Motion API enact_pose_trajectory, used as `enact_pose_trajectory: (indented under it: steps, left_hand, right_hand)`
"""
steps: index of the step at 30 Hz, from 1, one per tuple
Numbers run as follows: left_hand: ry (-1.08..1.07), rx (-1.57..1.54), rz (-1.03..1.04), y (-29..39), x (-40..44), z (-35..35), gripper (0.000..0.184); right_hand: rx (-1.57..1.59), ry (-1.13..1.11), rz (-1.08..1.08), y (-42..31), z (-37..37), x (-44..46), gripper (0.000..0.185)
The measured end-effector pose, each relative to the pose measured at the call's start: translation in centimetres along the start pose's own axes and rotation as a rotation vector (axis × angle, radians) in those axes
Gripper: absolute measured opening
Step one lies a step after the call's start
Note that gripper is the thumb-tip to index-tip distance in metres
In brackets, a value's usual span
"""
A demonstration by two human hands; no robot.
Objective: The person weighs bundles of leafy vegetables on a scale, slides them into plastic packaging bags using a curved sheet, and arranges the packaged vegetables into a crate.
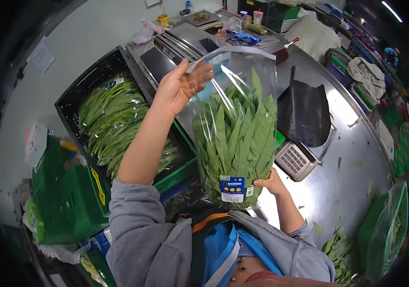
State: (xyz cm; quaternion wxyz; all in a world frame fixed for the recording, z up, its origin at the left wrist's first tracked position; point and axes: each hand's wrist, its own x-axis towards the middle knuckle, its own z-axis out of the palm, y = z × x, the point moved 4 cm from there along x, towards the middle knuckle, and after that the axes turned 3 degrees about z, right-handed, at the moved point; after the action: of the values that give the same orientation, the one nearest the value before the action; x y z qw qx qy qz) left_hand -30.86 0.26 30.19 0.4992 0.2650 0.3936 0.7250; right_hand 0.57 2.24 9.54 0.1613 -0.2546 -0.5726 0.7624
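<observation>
A clear plastic bag of leafy greens (235, 129) stands upright in front of my chest, long leaves pointing up. Low on its front is a blue and white label (232, 189). My right hand (274, 182) grips the bag's lower right side, thumb in front and its other fingers hidden behind. At the upper left corner, beside the bag's pale top strip (247, 49), my left hand (185, 86) is open with fingers stretched out. Its fingertips overlap the clear film; whether they press on it I cannot tell.
Bagged greens (118, 119) fill a black crate (66, 103) on the left, near green crates (70, 201). A scale (296, 161) with a black scoop (307, 112) stands on the metal table (352, 177). Loose leaves (340, 253) lie beside a lined green basket (376, 229).
</observation>
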Motion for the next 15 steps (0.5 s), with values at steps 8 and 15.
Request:
enact_pose_trajectory:
  steps: [8, 15]
  left_hand:
    - [-0.644, -0.261, 0.121, 3.9, -7.0, -2.7, 0.040]
    - [-0.069, -0.311, 0.090, 1.9, -6.9, -7.0, 0.035]
  right_hand:
    - [-0.477, 0.067, -0.381, -8.2, 5.9, -6.9, 0.038]
    - [-0.704, 0.108, -0.347, -7.8, 5.8, -6.5, 0.033]
